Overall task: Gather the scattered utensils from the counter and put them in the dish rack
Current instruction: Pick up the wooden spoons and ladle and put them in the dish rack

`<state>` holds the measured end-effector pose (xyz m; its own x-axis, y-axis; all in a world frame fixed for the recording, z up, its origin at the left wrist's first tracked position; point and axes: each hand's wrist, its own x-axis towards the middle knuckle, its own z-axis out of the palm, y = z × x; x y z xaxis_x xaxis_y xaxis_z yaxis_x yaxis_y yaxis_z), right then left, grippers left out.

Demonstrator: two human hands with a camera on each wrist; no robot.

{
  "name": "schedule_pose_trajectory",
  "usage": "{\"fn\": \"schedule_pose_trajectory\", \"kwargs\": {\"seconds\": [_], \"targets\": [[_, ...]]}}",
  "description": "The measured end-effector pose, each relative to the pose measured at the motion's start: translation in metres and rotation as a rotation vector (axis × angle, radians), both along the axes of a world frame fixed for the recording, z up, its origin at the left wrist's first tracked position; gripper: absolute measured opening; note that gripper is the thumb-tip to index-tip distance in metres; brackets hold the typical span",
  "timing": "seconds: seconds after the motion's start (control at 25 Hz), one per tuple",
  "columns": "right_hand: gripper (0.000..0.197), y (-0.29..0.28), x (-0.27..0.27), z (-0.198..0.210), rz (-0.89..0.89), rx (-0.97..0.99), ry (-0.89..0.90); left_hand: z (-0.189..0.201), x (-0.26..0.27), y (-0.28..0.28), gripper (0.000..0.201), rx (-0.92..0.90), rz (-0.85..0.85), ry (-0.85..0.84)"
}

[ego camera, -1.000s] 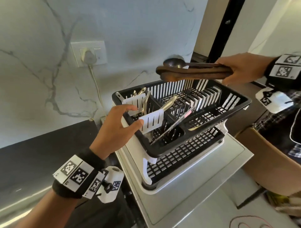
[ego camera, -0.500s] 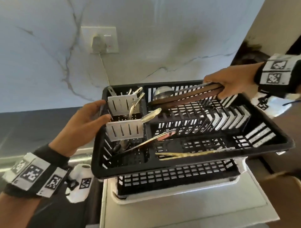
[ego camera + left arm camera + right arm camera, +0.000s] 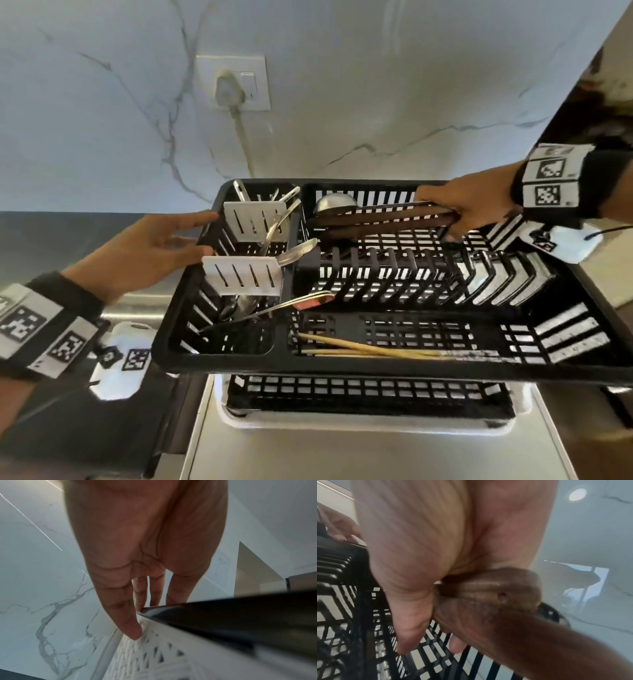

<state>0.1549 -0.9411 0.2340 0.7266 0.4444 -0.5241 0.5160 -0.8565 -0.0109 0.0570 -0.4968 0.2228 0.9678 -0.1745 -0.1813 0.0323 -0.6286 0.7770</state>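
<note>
The left hand (image 3: 147,253) rests straight, spread fingers on the rack's (image 3: 376,368) left rim, beside its cutlery bin (image 3: 246,274). Over the rack's back section, the right hand (image 3: 469,202) clamps the handles of wooden utensils (image 3: 376,221) and a ladle (image 3: 334,202).

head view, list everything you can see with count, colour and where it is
dish rack: 1, black, on a white drain tray on the steel counter
slotted dividers: 2, white, in the rack's left cutlery compartment
metal cutlery: several, silver, count unclear, in and across the left compartment
wooden utensils: dark brown, count unclear, held over the rack's back section
ladle: 1, silver, in the same held bundle
chopsticks: pale wood, count unclear, lying in the rack's front section
wall socket: 1, white with plug, on the marble wall
left hand: fingers straight, at the rack's left rim
right hand: grips the wooden utensils and ladle
</note>
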Motion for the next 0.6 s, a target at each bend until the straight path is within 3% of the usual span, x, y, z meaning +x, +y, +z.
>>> {"fn": "schedule_pose_trajectory", "kwargs": {"seconds": [0.32,0.44,0.6], "targets": [[0.052,0.014,0.009,-0.010,0.036,-0.077,-0.018,0.002,-0.029,0.010,0.064,-0.117,-0.056,0.074],[0.051,0.016,0.006,-0.001,0.008,-0.067,-0.012,0.003,-0.039,0.012,0.051,-0.141,-0.058,0.082],[0.041,0.021,-0.010,0.018,-0.050,-0.011,-0.059,0.001,-0.053,0.015,0.050,-0.101,-0.101,0.055]]}}
